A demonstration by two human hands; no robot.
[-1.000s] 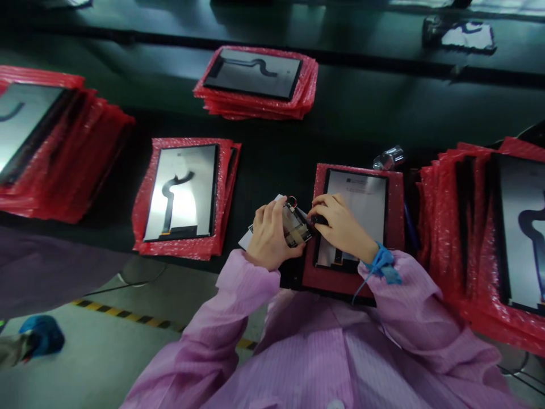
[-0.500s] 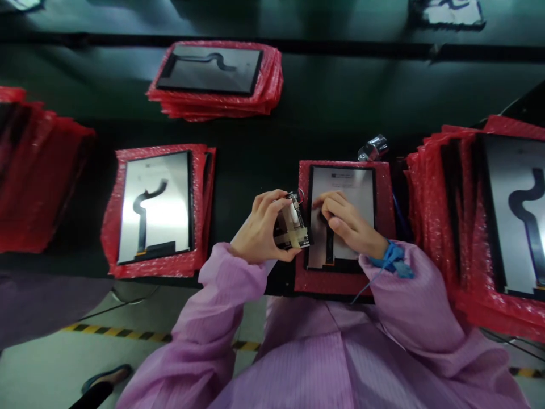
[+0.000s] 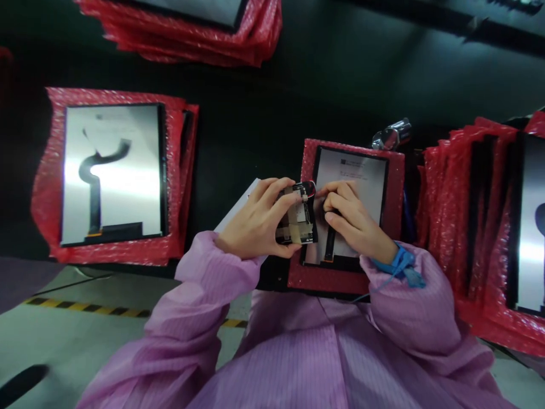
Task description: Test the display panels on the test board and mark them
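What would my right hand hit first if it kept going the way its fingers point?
Probably the small circuit board your left hand holds; your right hand points left, fingertips right beside it, though depth is unclear.

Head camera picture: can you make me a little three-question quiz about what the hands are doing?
1. True or false: the left hand holds a small circuit board.
2. What does the right hand touch? A) the shiny metal clip B) the black ribbon cable on the screen panel in front C) the red stack at the far right
3. Fill in: the screen panel lies on a ___ bubble-wrap sheet.

Key
1. True; the fingers wrap round it beside the panel.
2. B; the fingertips press on the black ribbon cable, while the metal clip lies apart behind the panel.
3. Red.
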